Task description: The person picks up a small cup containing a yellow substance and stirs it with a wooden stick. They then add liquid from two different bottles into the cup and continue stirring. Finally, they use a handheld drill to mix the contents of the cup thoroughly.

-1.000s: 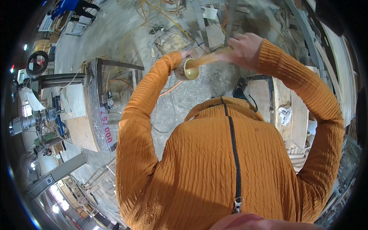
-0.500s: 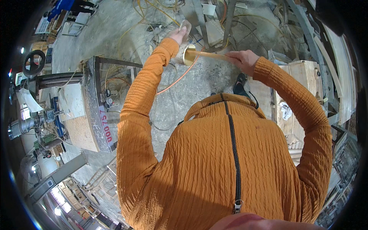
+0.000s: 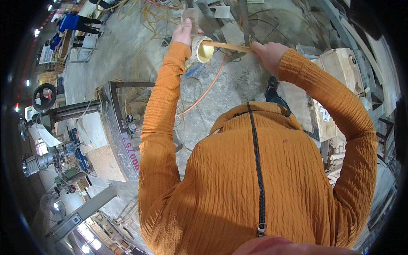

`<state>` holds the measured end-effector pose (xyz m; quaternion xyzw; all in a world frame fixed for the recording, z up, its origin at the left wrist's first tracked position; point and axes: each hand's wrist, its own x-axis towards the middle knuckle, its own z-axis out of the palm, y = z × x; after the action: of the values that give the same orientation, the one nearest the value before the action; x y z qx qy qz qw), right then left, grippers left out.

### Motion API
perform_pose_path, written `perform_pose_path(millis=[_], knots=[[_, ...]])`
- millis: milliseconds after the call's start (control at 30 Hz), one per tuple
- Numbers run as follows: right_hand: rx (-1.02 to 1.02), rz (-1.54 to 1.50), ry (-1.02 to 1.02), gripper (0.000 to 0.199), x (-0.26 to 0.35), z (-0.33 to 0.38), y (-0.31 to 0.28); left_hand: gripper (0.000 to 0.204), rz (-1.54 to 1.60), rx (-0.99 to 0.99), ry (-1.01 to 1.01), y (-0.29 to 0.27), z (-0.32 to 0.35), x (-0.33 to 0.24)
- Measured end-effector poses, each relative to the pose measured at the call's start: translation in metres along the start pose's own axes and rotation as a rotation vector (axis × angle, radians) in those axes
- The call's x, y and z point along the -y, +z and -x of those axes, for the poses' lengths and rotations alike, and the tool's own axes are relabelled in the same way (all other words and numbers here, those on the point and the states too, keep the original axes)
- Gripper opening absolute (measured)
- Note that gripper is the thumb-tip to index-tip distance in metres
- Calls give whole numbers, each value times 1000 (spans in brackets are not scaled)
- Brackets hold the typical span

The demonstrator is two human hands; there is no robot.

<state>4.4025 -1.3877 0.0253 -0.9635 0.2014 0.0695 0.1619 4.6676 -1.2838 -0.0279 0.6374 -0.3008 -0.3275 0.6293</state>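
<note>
- Left hand: raised at arm's length, fingers closed around a small cup holding a pale yellow liquid; open mouth of the cup tilted toward the viewer.
- Cup: landmark for the entries below. Held in the air above the concrete floor, not resting on anything.
- Right hand: well to the right of the cup, closed on one end of a flat wooden stick.
- Stick: running roughly level from the right hand leftward, far end lying in the mouth of the cup, touching the liquid or the rim; cannot tell which.
- Clear container: just above the cup, by the left hand's fingertips; cannot tell whether gripped too.
- Orange hose: on the floor below the cup, curving down and left.
- Metal machine table: well below and left of the cup, tilted edge with a red strip.
- Wooden crate: far right of the cup, beyond the right forearm.
- Handwheel: far left of the cup, on a machine.
- Other persons in blue: far left of the cup, at the upper rim, well apart from both hands.
</note>
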Motion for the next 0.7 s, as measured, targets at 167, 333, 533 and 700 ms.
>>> perform_pose_path(millis=[167, 333, 533, 700], knots=[[185, -450, 54, 23, 1, -4, 9, 42, 72, -115, 73, -1, 5, -7], [113, -385, -54, 22, -6, 5, -8, 53, -15, -100, 248, 11, 17, -24], [-111, -230, 6, 20, -7, 13, 6, 55, 31, -160, 416, 17, 21, -45], [312, -961, 157, 32, 1, 27, 6, 52, 96, -139, 600, 31, 25, -63]])
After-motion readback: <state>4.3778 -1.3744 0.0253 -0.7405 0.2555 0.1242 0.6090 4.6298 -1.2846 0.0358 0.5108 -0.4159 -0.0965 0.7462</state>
